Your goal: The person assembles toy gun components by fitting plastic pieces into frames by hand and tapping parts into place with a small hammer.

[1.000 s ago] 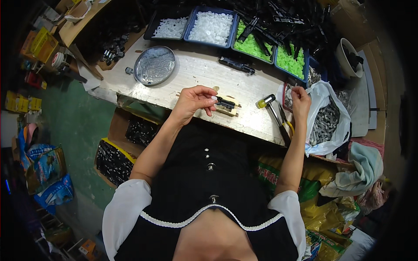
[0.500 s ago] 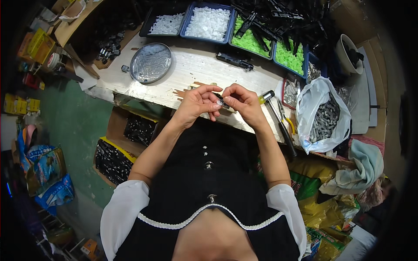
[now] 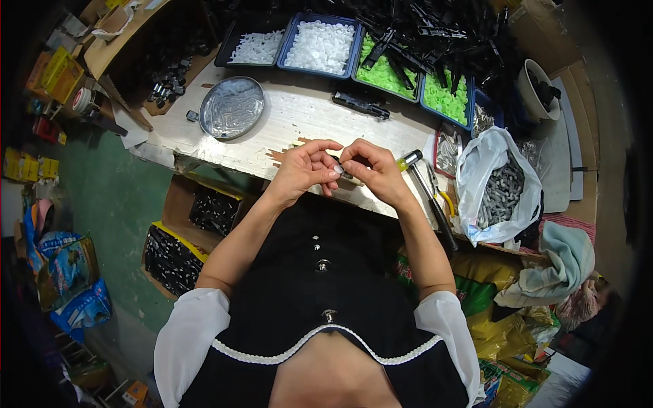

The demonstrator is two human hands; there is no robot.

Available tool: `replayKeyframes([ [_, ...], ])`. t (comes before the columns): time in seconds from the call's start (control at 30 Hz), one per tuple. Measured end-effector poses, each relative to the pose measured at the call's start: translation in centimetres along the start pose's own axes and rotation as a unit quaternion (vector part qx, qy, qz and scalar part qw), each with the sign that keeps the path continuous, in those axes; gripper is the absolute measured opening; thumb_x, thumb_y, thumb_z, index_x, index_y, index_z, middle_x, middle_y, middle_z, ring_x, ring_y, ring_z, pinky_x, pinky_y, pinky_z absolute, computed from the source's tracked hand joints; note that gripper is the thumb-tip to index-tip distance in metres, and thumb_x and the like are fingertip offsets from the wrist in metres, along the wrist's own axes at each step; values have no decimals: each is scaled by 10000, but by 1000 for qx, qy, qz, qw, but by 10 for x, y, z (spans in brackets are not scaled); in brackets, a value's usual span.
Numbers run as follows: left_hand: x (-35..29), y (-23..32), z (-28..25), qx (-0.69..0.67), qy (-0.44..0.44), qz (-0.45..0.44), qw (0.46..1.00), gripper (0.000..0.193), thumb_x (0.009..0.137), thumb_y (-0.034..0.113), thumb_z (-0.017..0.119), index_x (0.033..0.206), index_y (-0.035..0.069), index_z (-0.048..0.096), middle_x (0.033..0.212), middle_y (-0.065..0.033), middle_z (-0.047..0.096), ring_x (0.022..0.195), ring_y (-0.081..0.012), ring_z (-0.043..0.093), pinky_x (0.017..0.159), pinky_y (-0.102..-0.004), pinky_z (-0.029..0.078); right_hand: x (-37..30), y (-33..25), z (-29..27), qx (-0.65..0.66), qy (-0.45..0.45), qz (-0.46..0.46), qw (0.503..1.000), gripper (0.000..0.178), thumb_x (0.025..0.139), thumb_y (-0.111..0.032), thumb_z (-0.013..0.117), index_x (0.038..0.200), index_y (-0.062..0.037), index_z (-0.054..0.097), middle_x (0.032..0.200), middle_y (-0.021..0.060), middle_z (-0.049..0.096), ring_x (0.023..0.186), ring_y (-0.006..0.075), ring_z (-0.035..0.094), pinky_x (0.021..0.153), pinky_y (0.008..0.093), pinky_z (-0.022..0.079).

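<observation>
White-topped and scuffed, our workbench (image 3: 299, 102) curves across the upper half of the view. Beyond it, at the back right, lies a heap of black plastic parts (image 3: 456, 24), some of them spilling over the bins in front. Below the bench on the right we see shiny gold-and-green sacks (image 3: 493, 326). A white plastic bag (image 3: 468, 194), its mouth open, stands on the bench's right end, filled with grey elongated pieces (image 3: 502, 194).

Along the back we have a row of bins: a black bin (image 3: 246, 65) of tiny white pieces, a blue bin (image 3: 313, 72) of larger white caps, and two more, a left-hand green-filled bin (image 3: 384, 94) and a right-hand green-filled bin (image 3: 444, 121), both holding bright green pieces.

Our hammer (image 3: 442, 223), with a yellow end on its head and a black grip, lies to the right of the hands. A round metal dish (image 3: 262, 107) sits to their upper left.

Our left hand (image 3: 303, 170) and right hand (image 3: 376, 171) meet above the bench's front edge. On the left, thumb and fingers pinch what seems to be a small white round piece (image 3: 338, 169), between the two hands. The right thumb and forefinger come together just beside it; whether they grip anything, we cannot tell.
</observation>
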State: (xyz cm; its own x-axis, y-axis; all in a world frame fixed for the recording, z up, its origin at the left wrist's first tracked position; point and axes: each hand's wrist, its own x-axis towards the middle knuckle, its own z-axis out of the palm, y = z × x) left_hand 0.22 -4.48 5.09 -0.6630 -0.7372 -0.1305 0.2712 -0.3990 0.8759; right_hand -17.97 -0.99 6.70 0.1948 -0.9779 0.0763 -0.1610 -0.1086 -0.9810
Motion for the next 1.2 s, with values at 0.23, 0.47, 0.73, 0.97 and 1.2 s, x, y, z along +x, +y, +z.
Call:
replayKeyframes([
  [0.23,1,-1,-5,-3,10,24,1000,363,788,-14,610,1136,-17,507,789,-71,562,640,-135,602,522,-233,523,3,-7,7,-74,-3,-9,997,86,814,-87,592,851,-12,578,774,20,534,683,90,484,611,229,389],
  [0.47,-6,-11,-4,-85,57,72,992,221,813,8,596,1029,-36,579,791,-97,613,630,-129,604,519,-240,523,-5,-4,26,-140,95,-102,980,60,806,-18,587,854,2,557,771,64,527,628,112,506,562,228,408],
  [0.73,-5,-9,-5,-40,77,78,993,211,829,64,598,1009,-44,580,771,-77,604,598,-110,587,455,-212,491,7,-1,32,-232,122,-189,946,93,761,10,585,846,-4,551,728,125,517,644,283,529,562,337,423],
  [0.97,10,2,-34,144,126,80,978,188,799,63,629,978,5,629,769,20,546,578,-15,457,470,-146,362,8,29,27,-372,93,-168,908,78,751,-46,594,776,-76,526,705,53,495,670,216,485,640,339,294],
  [1.2,16,-11,-53,334,138,58,931,167,726,51,651,880,-15,650,736,-57,578,635,-105,525,596,-241,438,19,37,41,-446,77,-185,872,95,758,-71,594,799,-91,510,728,47,472,724,214,454,685,369,283],
])
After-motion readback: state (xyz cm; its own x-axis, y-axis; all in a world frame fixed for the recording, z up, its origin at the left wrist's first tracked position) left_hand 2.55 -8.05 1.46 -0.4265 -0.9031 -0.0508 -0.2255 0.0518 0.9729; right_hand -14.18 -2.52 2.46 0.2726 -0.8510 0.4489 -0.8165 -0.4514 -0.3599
